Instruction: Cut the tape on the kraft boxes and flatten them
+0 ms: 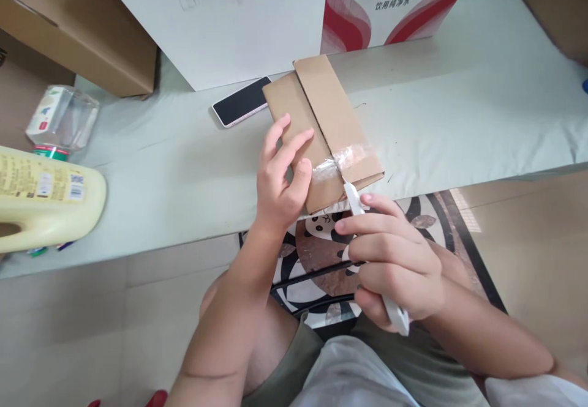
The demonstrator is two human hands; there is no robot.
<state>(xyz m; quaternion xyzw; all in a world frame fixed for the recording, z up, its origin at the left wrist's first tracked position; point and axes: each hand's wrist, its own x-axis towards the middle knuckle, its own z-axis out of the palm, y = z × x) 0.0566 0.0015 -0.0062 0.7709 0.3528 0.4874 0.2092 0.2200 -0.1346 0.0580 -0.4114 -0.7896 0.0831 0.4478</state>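
A flat brown cardboard box (337,104) lies near the front edge of the cloth-covered table, turned at an angle. Clear tape (353,157) crosses its top seam close to the near end, and the seam gapes slightly beyond it. My left hand (285,177) rests on the box's left side with fingers spread, pressing down on it. In my right hand (397,257) is a white utility knife (354,199), gripped in closed fingers. Its tip meets the seam at the box's near edge, beside the tape; the blade itself is hardly visible.
Behind the box's left corner lies a phone (241,102). A large white carton (257,21) with red print stands at the back. To the left are a clear plastic bottle (68,116), a yellow jug (55,202) and a brown carton (105,40). The table's edge (184,238) runs just before me.
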